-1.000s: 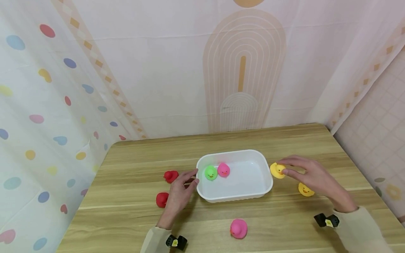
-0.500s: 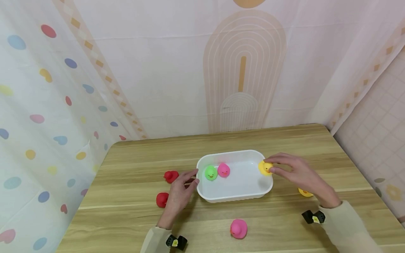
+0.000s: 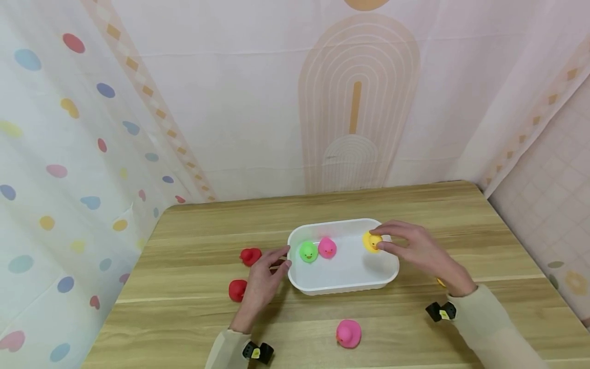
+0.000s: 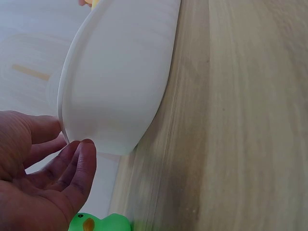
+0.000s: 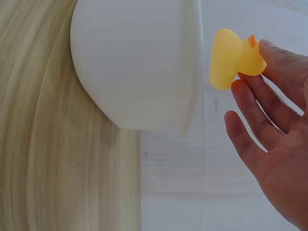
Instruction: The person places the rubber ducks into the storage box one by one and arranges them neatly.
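Note:
My right hand (image 3: 417,248) pinches a yellow rubber duck (image 5: 236,57) between thumb and fingers, above the right part of a white plastic tub (image 3: 343,287). In the right wrist view the duck is higher than the tub's rim. Inside the tub, at its left end, a green rubber duck (image 3: 309,251) and a pink rubber duck (image 3: 327,248) sit side by side. My left hand (image 3: 265,277) touches the tub's left end with its fingertips at the rim. Another green duck (image 4: 103,223) shows below this hand in the left wrist view; the head view hides it.
Two red ducks, a farther one (image 3: 251,257) and a nearer one (image 3: 237,290), lie left of the tub. A second pink duck (image 3: 348,333) lies in front of it. Another yellow duck (image 3: 440,282) is mostly covered by the right wrist. A patterned curtain (image 3: 258,128) hangs behind the wooden table (image 3: 184,318).
The right hand has carried the yellow duck leftward, from outside the tub's right end to above its inside. The left hand and the other ducks keep their places.

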The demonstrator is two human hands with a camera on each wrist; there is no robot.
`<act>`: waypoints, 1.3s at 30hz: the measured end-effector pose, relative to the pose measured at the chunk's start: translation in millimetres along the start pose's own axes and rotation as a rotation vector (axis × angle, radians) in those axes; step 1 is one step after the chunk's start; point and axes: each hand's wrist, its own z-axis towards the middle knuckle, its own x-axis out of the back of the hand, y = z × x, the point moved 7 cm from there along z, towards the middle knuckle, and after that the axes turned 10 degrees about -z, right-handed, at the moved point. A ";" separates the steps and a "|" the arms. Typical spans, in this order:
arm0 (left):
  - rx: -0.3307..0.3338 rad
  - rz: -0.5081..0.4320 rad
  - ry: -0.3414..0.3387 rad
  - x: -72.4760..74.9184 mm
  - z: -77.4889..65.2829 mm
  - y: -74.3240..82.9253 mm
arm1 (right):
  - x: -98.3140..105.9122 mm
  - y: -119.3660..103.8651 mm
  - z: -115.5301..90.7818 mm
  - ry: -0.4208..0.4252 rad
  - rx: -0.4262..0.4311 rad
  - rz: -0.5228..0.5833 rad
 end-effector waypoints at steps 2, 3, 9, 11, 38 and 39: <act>-0.004 0.000 -0.001 0.1 0.0 0.3 | -2.7 -1.2 3.0 -0.002 0.007 0.009; -0.005 0.000 -0.001 0.2 0.0 0.5 | -4.2 -1.9 4.5 -0.006 0.006 0.012; -0.006 -0.002 -0.004 0.0 -0.4 0.9 | -14.0 -5.6 13.6 -0.034 -0.008 0.007; -0.005 -0.003 -0.004 0.0 -0.4 0.9 | -16.4 -7.6 16.3 -0.036 0.002 -0.007; -0.010 -0.012 -0.013 -0.5 -0.1 1.8 | -55.3 -13.9 48.5 -0.135 0.023 0.019; -0.011 -0.012 -0.015 -0.7 -0.1 2.1 | -56.4 -13.8 49.1 -0.140 0.021 0.015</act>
